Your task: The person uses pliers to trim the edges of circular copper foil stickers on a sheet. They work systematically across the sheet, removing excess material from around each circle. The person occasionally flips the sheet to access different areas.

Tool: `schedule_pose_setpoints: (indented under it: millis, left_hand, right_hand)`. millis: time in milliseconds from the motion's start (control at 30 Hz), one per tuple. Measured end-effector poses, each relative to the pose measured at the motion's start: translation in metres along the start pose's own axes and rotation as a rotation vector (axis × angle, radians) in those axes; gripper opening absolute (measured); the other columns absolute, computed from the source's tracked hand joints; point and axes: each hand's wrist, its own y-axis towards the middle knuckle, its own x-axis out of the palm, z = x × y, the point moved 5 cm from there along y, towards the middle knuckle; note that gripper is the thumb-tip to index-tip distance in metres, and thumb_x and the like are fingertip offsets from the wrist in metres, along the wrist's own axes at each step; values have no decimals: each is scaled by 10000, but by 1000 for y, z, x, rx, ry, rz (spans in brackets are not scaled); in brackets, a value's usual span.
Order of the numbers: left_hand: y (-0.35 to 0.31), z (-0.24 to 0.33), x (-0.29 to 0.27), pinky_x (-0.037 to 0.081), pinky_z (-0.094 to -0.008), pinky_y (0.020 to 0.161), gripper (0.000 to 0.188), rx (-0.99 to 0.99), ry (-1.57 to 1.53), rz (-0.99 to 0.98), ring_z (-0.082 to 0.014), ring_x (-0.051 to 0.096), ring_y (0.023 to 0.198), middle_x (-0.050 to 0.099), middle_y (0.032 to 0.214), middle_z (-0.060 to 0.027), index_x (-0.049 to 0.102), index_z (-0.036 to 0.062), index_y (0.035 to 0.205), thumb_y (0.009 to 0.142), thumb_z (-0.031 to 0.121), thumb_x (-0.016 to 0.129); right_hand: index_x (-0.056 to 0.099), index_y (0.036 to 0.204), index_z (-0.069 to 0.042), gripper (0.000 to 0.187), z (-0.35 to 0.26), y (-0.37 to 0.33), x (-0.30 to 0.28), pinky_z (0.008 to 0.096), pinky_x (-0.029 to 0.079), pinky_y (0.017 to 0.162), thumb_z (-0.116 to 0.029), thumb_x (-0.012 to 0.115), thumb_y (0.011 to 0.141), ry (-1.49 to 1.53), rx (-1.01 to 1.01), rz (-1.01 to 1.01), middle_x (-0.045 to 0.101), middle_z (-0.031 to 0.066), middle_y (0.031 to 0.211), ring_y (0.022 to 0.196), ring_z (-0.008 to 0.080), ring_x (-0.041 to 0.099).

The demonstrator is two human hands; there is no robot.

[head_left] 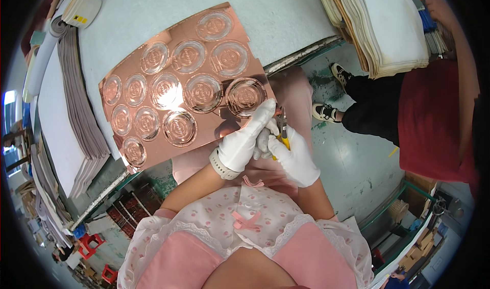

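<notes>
A shiny copper-coloured sheet (204, 131) with several round embossed medallion shapes lies tilted, mostly on the pale tabletop, its near right part overhanging my lap. My left hand (245, 138), in a white glove with greyish fingertips, grips the sheet's near right corner, thumb on top and fingers curled beneath. In my white-gloved right hand (295, 159) is a pair of pliers (284, 132) with yellow handles. Their jaws point up beside the sheet's right edge, close to my left thumb. Whether the jaws touch the edge I cannot tell.
The pale worktable (168, 6) spans the far side. Stacked grey cloth sheets (84, 100) lie at the left, with a white tub (81, 8) behind them. At the far right is another stack of off-white sheets (393, 29). A person in dark red (434, 120) stands beside it.
</notes>
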Motion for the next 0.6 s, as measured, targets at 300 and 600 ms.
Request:
schedule_pose_setpoints:
  millis: [300, 600]
  left_hand:
    - [1, -1, 1, 240, -192, 353, 556, 18, -35, -25, -76, 354, 358, 458, 470, -23, 577, 61, 695, 861, 563, 406]
    - [7, -6, -1, 274, -194, 348, 497, 34, -57, -62, -90, 399, 361, 428, 461, -3, 543, 80, 787, 880, 546, 398]
  right_hand:
    - [487, 1052, 15, 229, -15, -4, 3, 241, 446, 649, -90, 478, 848, 117, 47, -49, 550, 22, 833, 702, 86, 506]
    - [489, 1056, 13, 229, -16, -2, 3, 239, 440, 645, -105, 480, 860, 106, 51, -50, 545, 16, 828, 697, 82, 505]
